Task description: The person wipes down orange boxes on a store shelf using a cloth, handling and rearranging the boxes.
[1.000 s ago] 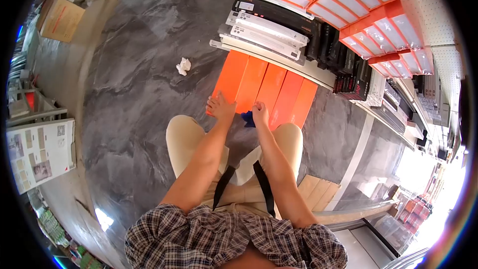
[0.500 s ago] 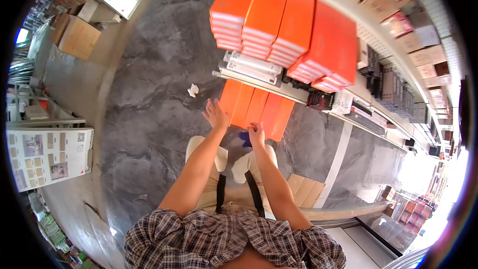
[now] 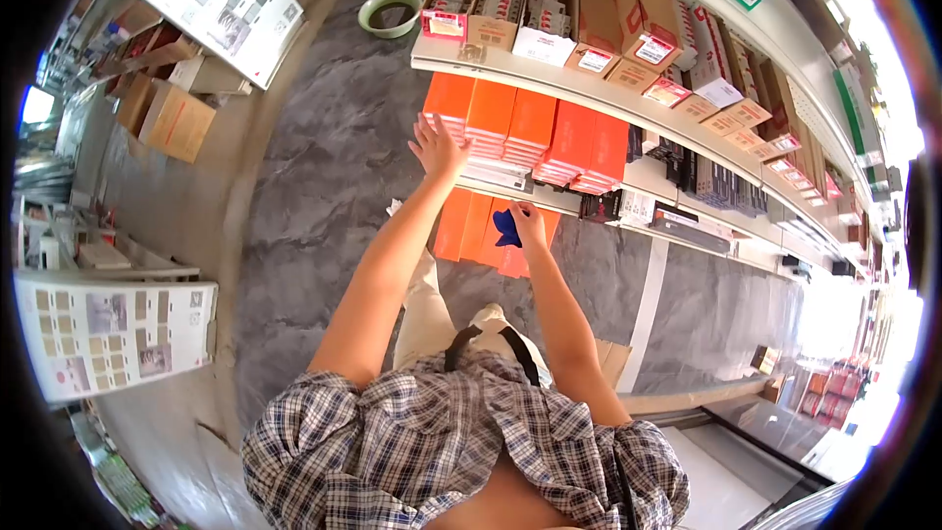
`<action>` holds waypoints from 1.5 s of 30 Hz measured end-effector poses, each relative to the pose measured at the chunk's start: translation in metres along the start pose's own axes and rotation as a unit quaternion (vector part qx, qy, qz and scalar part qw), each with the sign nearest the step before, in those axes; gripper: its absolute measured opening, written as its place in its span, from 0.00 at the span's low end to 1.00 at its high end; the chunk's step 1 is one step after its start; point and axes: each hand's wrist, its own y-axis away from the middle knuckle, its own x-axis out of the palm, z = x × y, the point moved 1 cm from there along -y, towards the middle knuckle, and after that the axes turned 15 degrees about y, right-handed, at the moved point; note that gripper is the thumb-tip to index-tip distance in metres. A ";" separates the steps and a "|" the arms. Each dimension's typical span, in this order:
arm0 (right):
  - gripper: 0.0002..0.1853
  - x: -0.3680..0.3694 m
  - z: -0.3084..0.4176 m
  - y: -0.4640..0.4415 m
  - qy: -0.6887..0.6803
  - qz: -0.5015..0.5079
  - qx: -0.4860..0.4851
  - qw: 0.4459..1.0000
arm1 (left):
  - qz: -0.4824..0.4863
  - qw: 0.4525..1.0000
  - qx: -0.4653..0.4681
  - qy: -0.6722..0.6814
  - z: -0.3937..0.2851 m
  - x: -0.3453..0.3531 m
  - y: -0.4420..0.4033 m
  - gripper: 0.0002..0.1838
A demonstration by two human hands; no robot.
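Observation:
My left hand [image 3: 439,150] reaches forward with its fingers spread. It is at the left end of the stacked orange boxes [image 3: 531,124] on the middle shelf; whether it touches them I cannot tell. Pinched in my right hand [image 3: 530,224] is a dark blue cloth [image 3: 506,229], hanging crumpled to the left of the fingers. Below both hands, more orange boxes [image 3: 478,221] lie side by side under that shelf, partly covered by the cloth and my right hand.
Open cardboard cartons [image 3: 496,15] with small packages fill the upper shelf [image 3: 589,79]. A green basin [image 3: 390,14] stands on the grey floor [image 3: 324,128] at the far left end of the shelving. Display boards [image 3: 118,329] line the left side. A white scrap [image 3: 394,207] lies near my left forearm.
The view has shifted, bringing the upper shelf's cartons into sight. My left hand has moved forward to the stacked orange boxes. My right hand has come up with the blue cloth.

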 end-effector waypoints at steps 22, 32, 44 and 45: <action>0.18 -0.069 -0.001 -0.042 -0.003 -0.143 0.038 0.989 | 0.123 0.992 0.017 -0.018 0.000 0.053 -0.027 0.56; 0.18 -0.102 0.025 -0.048 0.143 -0.314 -0.091 0.934 | 0.440 0.857 0.261 -0.065 -0.056 0.068 -0.026 0.57; 0.16 -0.045 0.098 -0.113 0.373 -0.247 -0.283 0.848 | 0.404 0.885 0.202 -0.113 -0.043 0.069 -0.065 0.62; 0.17 -0.041 0.096 -0.124 0.390 -0.266 -0.262 0.842 | 0.406 0.883 0.205 -0.118 -0.041 0.069 -0.066 0.64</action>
